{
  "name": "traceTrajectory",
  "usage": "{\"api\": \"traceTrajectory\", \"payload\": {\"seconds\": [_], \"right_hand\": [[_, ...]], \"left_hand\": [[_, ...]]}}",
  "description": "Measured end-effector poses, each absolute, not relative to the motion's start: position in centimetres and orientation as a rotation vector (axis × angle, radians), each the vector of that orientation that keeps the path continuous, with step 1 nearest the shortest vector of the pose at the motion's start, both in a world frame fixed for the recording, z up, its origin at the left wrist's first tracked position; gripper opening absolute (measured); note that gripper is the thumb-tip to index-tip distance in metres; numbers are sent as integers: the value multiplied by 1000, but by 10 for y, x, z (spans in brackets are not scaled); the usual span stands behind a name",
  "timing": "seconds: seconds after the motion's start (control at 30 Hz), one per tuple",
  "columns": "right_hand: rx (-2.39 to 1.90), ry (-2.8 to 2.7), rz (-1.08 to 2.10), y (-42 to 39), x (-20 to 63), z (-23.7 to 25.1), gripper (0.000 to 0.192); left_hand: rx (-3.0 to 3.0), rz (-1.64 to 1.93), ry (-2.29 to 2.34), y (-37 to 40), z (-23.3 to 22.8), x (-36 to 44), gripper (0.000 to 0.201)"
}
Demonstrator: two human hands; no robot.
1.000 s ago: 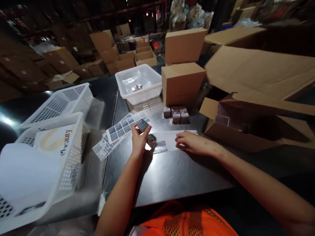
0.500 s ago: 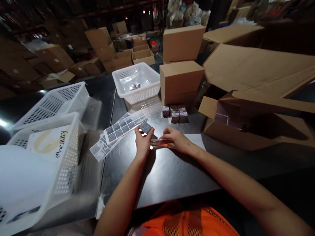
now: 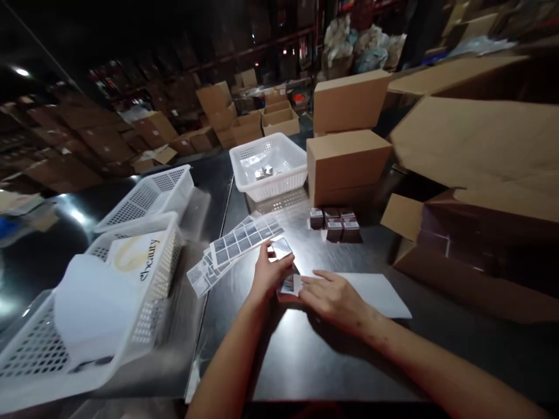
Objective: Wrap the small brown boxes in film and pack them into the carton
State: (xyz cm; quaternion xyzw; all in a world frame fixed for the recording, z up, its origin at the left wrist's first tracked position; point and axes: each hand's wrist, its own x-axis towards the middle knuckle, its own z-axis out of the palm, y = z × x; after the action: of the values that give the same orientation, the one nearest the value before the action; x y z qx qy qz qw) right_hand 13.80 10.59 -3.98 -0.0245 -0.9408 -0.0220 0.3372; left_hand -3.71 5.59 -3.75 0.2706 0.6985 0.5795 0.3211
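Observation:
My left hand (image 3: 267, 274) grips a small square box (image 3: 282, 248) between thumb and fingers, its shiny face turned up. Beneath that hand, a dark square label (image 3: 287, 284) shows at the left end of a white label sheet (image 3: 379, 292). My right hand (image 3: 334, 299) lies over this sheet, its fingers closed on the part near the dark label; the fingertips are partly hidden. To the left, several sheets of grey square labels (image 3: 240, 241) are fanned out on the metal table (image 3: 288, 366). Small dark boxes (image 3: 340, 224) stand grouped beyond my right hand.
A white basket (image 3: 271, 187) with a few small silvery boxes stands at the back. More white baskets (image 3: 168, 291) line the left side, one holding paper. Closed cartons (image 3: 345, 166) stand behind the dark boxes, and a large open carton (image 3: 471, 285) is at the right.
The view has shifted, so the scene sits lower and further right. The box in my left hand now shows a shiny face instead of a dark one. My right hand has flattened over the sheet.

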Motion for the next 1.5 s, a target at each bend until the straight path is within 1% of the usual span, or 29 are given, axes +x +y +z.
{"api": "traceTrajectory", "payload": {"seconds": [0.07, 0.13, 0.27, 0.33, 0.43, 0.53, 0.63, 0.73, 0.83, 0.9, 0.97, 1.0, 1.07, 1.13, 1.17, 1.23, 1.33, 1.5], "right_hand": [[-7, -2410, -174, 100, 135, -40, 29], [-13, -2406, -224, 96, 132, -38, 29], [-110, -2482, -239, 95, 133, -31, 24], [-191, -2505, -200, 96, 135, -31, 21], [-279, -2517, -52, 99, 138, -35, 18], [-303, -2484, 102, 105, 139, -41, 9], [-289, -2422, 249, 113, 137, -47, 13], [-260, -2381, 373, 116, 136, -50, 7], [-55, -2315, 494, 113, 140, -42, 14], [87, -2190, 736, 110, 148, -27, 13], [18, -1938, 1073, 109, 158, -10, 8], [-96, -1788, 1218, 111, 163, -2, 13], [-353, -1550, 1432, 118, 171, 11, 29], [-557, -1468, 1594, 126, 177, 18, 41], [-633, -1463, 1666, 130, 180, 20, 43], [-711, -1485, 1782, 136, 182, 20, 44], [-737, -1503, 1868, 136, 184, 20, 41], [-794, -1539, 1822, 131, 187, 22, 46]], "left_hand": [[778, 1483, 1929, 54, -36, -34, 53], [837, 1455, 2034, 52, -32, -31, 54], [1000, 1299, 2320, 49, -27, -25, 53], [1033, 1260, 2393, 50, -26, -27, 54], [993, 1303, 2387, 53, -29, -36, 55], [926, 1340, 2347, 56, -33, -47, 56], [855, 1367, 2303, 57, -37, -52, 56], [820, 1377, 2302, 57, -36, -53, 58], [801, 1395, 2356, 56, -31, -53, 60], [869, 1433, 2396, 56, -26, -53, 60], [1008, 1485, 2394, 54, -22, -49, 58], [1080, 1510, 2359, 53, -20, -45, 56], [1158, 1546, 2196, 50, -18, -33, 55], [1150, 1535, 1962, 46, -18, -18, 56], [1130, 1520, 1844, 44, -19, -11, 57], [1059, 1474, 1652, 41, -21, 1, 57], [956, 1414, 1500, 37, -27, 11, 54], [1040, 1406, 1480, 34, -31, 10, 51]]}}
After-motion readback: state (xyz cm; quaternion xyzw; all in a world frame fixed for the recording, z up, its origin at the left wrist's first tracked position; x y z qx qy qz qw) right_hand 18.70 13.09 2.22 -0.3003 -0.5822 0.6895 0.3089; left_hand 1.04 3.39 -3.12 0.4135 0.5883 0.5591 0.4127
